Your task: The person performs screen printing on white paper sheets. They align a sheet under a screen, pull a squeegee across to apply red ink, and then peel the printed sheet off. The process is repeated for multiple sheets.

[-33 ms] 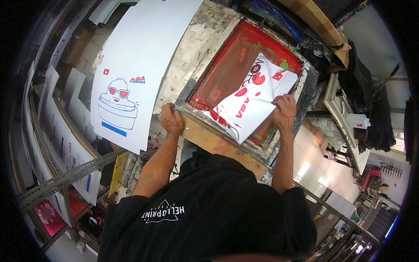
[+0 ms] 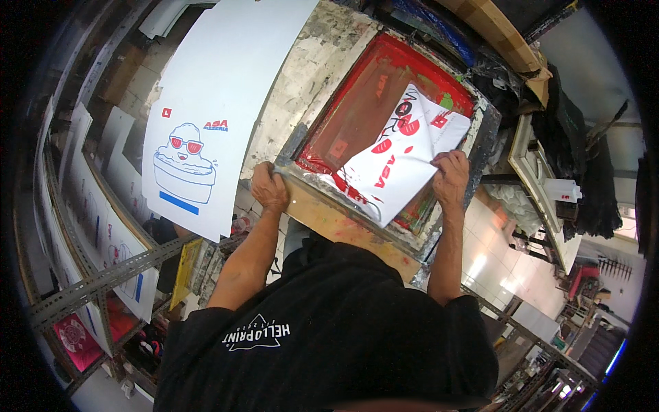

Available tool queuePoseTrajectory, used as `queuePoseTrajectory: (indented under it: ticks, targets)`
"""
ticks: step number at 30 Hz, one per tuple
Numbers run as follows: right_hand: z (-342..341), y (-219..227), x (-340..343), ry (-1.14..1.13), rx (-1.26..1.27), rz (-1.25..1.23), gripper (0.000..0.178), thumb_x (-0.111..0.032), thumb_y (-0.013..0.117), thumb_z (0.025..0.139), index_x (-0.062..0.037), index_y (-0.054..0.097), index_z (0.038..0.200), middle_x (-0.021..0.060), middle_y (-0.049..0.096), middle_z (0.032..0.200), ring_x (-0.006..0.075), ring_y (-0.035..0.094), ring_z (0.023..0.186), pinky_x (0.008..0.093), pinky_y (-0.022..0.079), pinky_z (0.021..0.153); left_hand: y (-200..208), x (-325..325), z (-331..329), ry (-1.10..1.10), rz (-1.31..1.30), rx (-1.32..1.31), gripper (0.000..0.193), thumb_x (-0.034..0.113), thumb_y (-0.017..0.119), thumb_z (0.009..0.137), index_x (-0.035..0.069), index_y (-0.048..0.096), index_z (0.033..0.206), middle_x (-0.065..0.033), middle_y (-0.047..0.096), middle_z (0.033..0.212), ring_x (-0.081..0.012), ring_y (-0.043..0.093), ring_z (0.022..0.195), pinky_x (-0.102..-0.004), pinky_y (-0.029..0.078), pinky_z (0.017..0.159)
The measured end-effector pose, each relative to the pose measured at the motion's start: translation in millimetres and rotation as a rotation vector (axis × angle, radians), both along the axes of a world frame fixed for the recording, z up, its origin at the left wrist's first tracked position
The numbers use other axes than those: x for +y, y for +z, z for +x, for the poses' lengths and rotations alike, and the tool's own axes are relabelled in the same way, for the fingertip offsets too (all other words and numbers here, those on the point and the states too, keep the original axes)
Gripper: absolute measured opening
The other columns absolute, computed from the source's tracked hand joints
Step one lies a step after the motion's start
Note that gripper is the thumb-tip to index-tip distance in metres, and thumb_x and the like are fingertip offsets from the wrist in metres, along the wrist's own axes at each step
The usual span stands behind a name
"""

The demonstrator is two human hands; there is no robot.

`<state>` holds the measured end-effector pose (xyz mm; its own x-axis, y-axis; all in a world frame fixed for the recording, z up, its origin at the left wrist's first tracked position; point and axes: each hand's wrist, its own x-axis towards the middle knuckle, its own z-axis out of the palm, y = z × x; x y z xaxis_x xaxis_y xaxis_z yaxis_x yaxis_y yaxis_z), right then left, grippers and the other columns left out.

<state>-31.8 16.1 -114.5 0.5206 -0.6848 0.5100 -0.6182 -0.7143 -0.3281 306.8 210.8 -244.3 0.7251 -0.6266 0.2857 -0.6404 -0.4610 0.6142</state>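
Head view: fisheye, edges bent and dark at the rim. The person's black shirt [image 2: 329, 343] fills the lower centre and hides the near edge of the bench [image 2: 329, 41] and whatever sits below the frame [image 2: 357, 226].

Frame is centre to upper right, red-inked mesh inside, wooden near rail stained with paint. Left hand [image 2: 269, 187] is closed round the frame's near-left corner; fingers curl under, so fingertips are out of sight. Right hand [image 2: 449, 180] pinches the edge of a white sheet [image 2: 405, 165] lying on the mesh at centre right; sheet carries red and black print, partly curled, its lower corner overlapping the rail. Thumb on top, the fingers below hidden by the sheet.

Upper left: large white print [image 2: 206, 117] with a blue cartoon figure, its top cut off by the frame edge. Far left: a metal rack [image 2: 96, 281] with more prints stacked on edge, too warped to read detail. Upper right: wooden beams [image 2: 494, 27] and dark cloth. Right side: cluttered shelf [image 2: 542, 185], contents hard to make out. Lower right: shiny tiled floor [image 2: 494, 233], more racking, blurred.
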Motion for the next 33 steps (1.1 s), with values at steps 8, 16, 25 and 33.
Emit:
queuePoseTrajectory:
  ticks: [8, 16, 25, 33]
  targets:
    - [-19, 19, 20, -0.026, 0.012, 0.060, 0.021, 0.012, 0.053, 0.061, -0.0015, 0.059, 0.076, 0.0091, 0.063, 0.085, 0.0310, 0.054, 0.090, 0.0396, 0.045, 0.081, -3, 1, 2, -0.002, 0.013, 0.039, 0.022, 0.012, 0.050, 0.076, 0.003, 0.058, 0.095, -0.0175, 0.061, 0.090, -0.0378, 0.059, 0.084, -0.0460, 0.045, 0.076]
    - [-34, 31, 45, -0.037, 0.012, 0.075, 0.022, 0.013, 0.050, 0.059, 0.0007, 0.055, 0.076, 0.0111, 0.061, 0.084, 0.0307, 0.052, 0.088, 0.0402, 0.044, 0.080, -2, 1, 2, 0.009, 0.007, 0.047, 0.021, 0.012, 0.050, 0.077, 0.004, 0.058, 0.095, -0.0173, 0.062, 0.089, -0.0373, 0.060, 0.083, -0.0457, 0.046, 0.076]
    - [-55, 31, 59, -0.118, 0.040, 0.071, 0.022, 0.013, 0.049, 0.059, -0.0002, 0.055, 0.076, 0.0106, 0.061, 0.086, 0.0317, 0.053, 0.089, 0.0406, 0.045, 0.079, 0, 1, 2, 0.009, -0.023, 0.080, 0.021, 0.011, 0.050, 0.077, 0.003, 0.058, 0.094, -0.0171, 0.062, 0.087, -0.0361, 0.061, 0.081, -0.0444, 0.046, 0.076]
    - [-61, 33, 70, -0.144, 0.023, 0.094, 0.024, 0.014, 0.049, 0.058, 0.0007, 0.054, 0.077, 0.0113, 0.061, 0.085, 0.0308, 0.052, 0.089, 0.0404, 0.045, 0.080, -5, 2, 3, -0.008, -0.030, 0.050, 0.022, 0.011, 0.050, 0.077, 0.003, 0.059, 0.095, -0.0164, 0.062, 0.090, -0.0356, 0.060, 0.084, -0.0439, 0.046, 0.077]
